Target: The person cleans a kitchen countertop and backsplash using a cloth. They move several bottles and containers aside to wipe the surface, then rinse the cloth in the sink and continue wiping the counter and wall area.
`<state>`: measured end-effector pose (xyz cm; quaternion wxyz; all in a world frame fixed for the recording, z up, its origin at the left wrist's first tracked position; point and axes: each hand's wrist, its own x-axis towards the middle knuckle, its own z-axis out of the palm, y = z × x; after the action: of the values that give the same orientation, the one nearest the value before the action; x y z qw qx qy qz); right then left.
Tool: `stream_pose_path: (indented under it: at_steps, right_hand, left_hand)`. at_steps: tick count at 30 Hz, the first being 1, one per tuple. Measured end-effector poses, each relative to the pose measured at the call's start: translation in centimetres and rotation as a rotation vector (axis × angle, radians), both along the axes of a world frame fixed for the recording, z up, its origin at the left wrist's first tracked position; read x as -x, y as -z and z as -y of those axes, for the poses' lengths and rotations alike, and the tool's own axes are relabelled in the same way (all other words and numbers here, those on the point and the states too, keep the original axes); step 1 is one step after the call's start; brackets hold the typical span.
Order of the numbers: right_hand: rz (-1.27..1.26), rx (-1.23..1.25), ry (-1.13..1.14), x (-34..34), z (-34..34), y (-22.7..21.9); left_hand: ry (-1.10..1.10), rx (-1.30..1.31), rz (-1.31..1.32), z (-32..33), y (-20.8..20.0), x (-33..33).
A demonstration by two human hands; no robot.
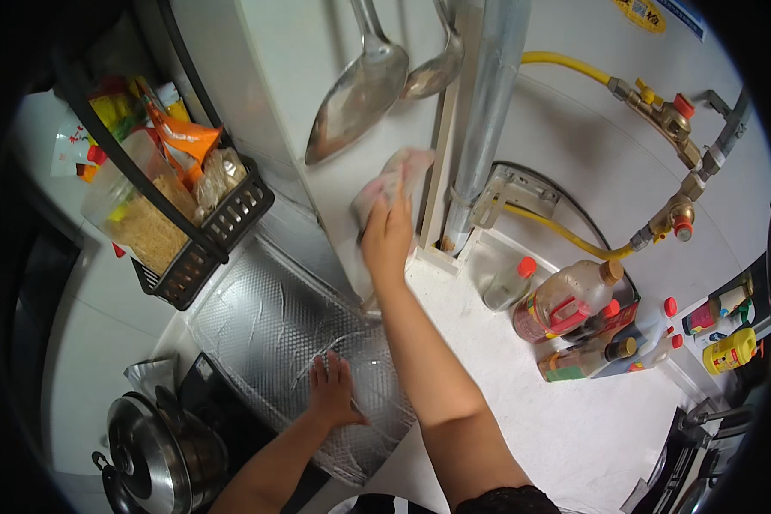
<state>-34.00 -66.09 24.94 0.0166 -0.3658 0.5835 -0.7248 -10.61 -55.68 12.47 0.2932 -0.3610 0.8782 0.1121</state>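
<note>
My right hand [387, 236] reaches up to the white wall panel and presses a crumpled pale pink-and-white cloth [394, 182] against it. The fingers are closed on the cloth, just below a large hanging metal turner [357, 103] and beside a metal ladle [435, 70]. My left hand [332, 392] lies with its fingers spread on a sheet of silver foil matting [261, 300] that covers the counter. Nothing shows in the left hand. A grey vertical pipe [487, 111] runs just right of the cloth.
A black basket [218, 231] of food packets stands at the left, above a steel pot [150, 450]. Several bottles, among them a large plastic one [565, 300], crowd the white counter [480, 355] at the right. Yellow gas hoses [565, 58] with brass valves [672, 120] run along the wall.
</note>
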Motion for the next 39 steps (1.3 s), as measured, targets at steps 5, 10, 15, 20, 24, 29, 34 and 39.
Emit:
stream_pose_path:
  at_steps: [5, 10, 15, 20, 24, 29, 34, 39]
  right_hand:
    - [0.344, -0.238, 0.045, 2.1, -0.6, 9.2]
    - [0.313, -0.071, 0.151, -0.6, -0.8, 9.6]
    - [0.488, -0.132, 0.237, 2.8, 0.0, 5.7]
    - [0.149, -0.271, 0.362, 3.8, 0.0, 5.1]
    - [0.058, -0.367, 0.417, 5.7, -0.4, 5.2]
    - [0.053, -0.459, 0.345, 4.5, -0.7, 4.4]
    - [0.088, -0.475, 0.323, 4.6, -1.0, 4.7]
    - [-0.001, -0.451, 0.415, 6.8, 0.3, 4.1]
  left_hand:
    - [0.011, -0.027, 0.014, 0.2, -1.0, 1.1]
    - [-0.018, -0.039, 0.017, 0.2, 0.2, 0.0]
    - [-0.007, -0.055, -0.010, -0.1, 0.5, 0.2]
    - [-0.009, -0.027, 0.007, 0.0, -0.3, 0.7]
    - [-0.007, -0.029, -0.005, -0.2, 0.1, 1.2]
    - [-0.010, -0.024, 0.025, 0.0, -0.4, 0.5]
    - [-0.013, -0.030, -0.006, 0.0, -0.1, 0.8]
    - [-0.010, -0.004, -0.003, -0.1, -1.0, 1.1]
